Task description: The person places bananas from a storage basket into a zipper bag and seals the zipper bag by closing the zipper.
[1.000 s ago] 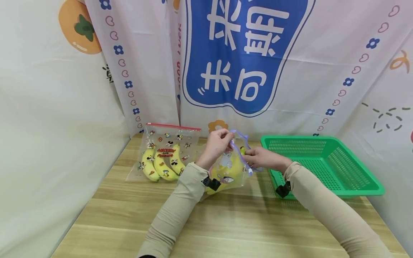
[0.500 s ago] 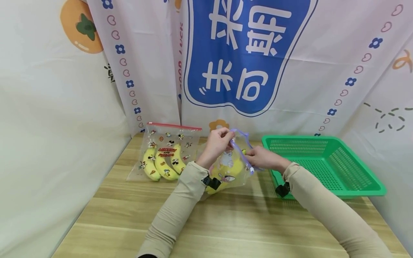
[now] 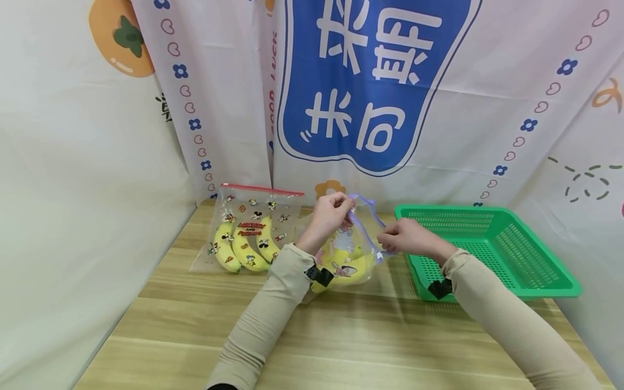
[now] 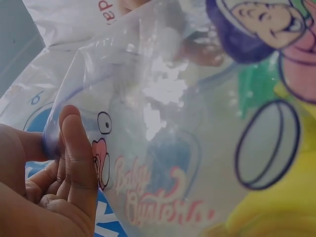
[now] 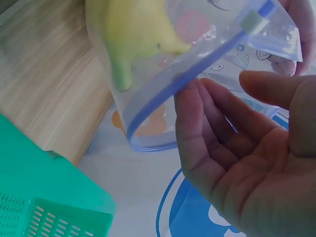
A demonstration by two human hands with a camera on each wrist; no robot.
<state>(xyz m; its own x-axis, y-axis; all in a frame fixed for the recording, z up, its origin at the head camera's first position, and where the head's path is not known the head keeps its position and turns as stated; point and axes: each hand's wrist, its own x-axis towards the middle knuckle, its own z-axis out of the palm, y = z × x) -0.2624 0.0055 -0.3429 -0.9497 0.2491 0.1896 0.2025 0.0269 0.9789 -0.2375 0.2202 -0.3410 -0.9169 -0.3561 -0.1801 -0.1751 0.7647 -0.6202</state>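
Note:
A clear zip bag with a purple slider rim and cartoon prints stands mid-table, its mouth spread toward the right. Yellow bananas with green stem ends lie inside it. With thumb and fingers, my left hand pinches the upper corner of the rim; the left wrist view shows the film between them. My right hand is at the mouth's right side. In the right wrist view its fingertips meet the purple rim, while the thumb stands apart and nothing lies in the palm.
Left of the hands, a second zip bag with a red top strip lies flat, holding 3 bananas. A green perforated basket stands at the right, close to my right forearm. A printed curtain hangs behind the table.
My right hand has drawn back from the bananas to the right, out to the bag's rim. The bananas sit lower in the bag. My left hand keeps its place.

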